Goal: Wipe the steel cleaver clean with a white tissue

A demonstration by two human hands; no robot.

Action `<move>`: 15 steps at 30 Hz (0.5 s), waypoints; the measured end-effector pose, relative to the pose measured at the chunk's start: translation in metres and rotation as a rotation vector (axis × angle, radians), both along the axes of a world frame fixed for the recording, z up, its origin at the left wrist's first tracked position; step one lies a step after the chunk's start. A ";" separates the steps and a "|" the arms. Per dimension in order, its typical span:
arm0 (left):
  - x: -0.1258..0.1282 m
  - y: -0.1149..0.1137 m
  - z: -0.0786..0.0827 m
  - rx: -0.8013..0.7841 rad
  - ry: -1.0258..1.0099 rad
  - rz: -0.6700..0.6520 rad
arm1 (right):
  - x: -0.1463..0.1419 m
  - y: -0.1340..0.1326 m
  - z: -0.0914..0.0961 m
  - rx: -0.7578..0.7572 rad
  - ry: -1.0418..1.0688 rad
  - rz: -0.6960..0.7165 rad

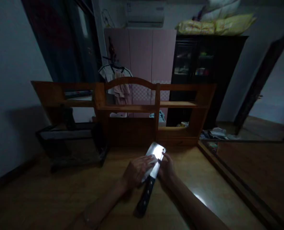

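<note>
A cleaver (pixel 154 172) with a shiny blade points away from me, its black riveted handle (pixel 146 197) toward me above the wooden tabletop. My left hand (pixel 135 172) presses a white tissue or cloth (pixel 146 175) against the left part of the blade, fingers together over it. On the other side, my right hand (pixel 167 168) grips the blade's right edge near the far end, thumb on the metal. Neither hand touches the handle. Part of the blade is hidden under the left fingers and the white piece.
A wooden shelf unit (pixel 132 108) stands along the tabletop's (pixel 123 153) far side. At the left is a dark box-like object with a pale top (pixel 67 134). Beyond are a pink wardrobe (pixel 140 54), hanging clothes (pixel 120 80) and a dark cabinet (pixel 209 70). The room is dim.
</note>
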State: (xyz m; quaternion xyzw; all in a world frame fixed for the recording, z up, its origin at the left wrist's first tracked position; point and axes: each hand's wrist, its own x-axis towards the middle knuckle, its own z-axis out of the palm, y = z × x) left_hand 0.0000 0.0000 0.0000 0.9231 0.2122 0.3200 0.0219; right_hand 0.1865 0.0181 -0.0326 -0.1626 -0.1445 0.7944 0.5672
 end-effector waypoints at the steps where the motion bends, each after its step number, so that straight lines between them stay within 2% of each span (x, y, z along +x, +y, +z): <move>1: 0.004 -0.004 0.000 -0.008 0.034 -0.011 | 0.001 -0.001 0.001 -0.008 -0.003 0.007; 5: 0.015 -0.014 0.001 -0.022 0.101 -0.003 | 0.002 -0.006 0.006 -0.015 -0.013 0.028; 8: 0.013 -0.010 0.002 -0.012 0.076 0.041 | 0.001 -0.007 0.010 0.002 -0.020 0.027; 15: -0.004 0.016 -0.018 -0.071 -0.070 0.260 | -0.001 -0.010 0.014 0.011 -0.066 -0.006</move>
